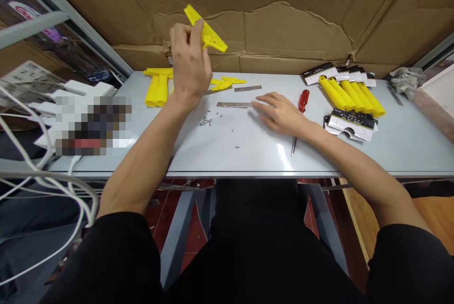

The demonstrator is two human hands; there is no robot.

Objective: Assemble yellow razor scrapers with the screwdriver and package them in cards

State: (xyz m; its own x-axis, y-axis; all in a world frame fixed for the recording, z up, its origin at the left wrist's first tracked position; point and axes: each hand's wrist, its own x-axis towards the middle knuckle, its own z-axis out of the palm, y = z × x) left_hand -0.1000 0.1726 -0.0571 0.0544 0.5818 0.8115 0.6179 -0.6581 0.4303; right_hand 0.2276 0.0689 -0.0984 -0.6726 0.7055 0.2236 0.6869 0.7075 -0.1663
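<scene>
Raised above the back of the table, my left hand (pixel 189 60) is closed on a yellow plastic scraper head (pixel 213 38). Its wide flat edge tilts down to the right, and a small hole shows in it. My right hand (pixel 280 112) is low over the tabletop with fingers stretched out and apart. Its fingertips are at the right end of a flat metal blade (pixel 234 105); whether they touch it, I cannot tell. Another metal blade (pixel 247 88) lies just behind. More yellow scraper heads (pixel 229 82) are beside it, partly hidden by my left hand. Small screws (pixel 205 122) are scattered in front.
A red-handled screwdriver (pixel 303 100) lies beneath my right forearm. Yellow handles (pixel 349 93) and black-and-white cards (pixel 351 124) are stacked at right, near a grey cloth (pixel 406 82). Yellow handles (pixel 156 90) stand at left, near white cables (pixel 46 152). Cardboard (pixel 294 30) lines the back.
</scene>
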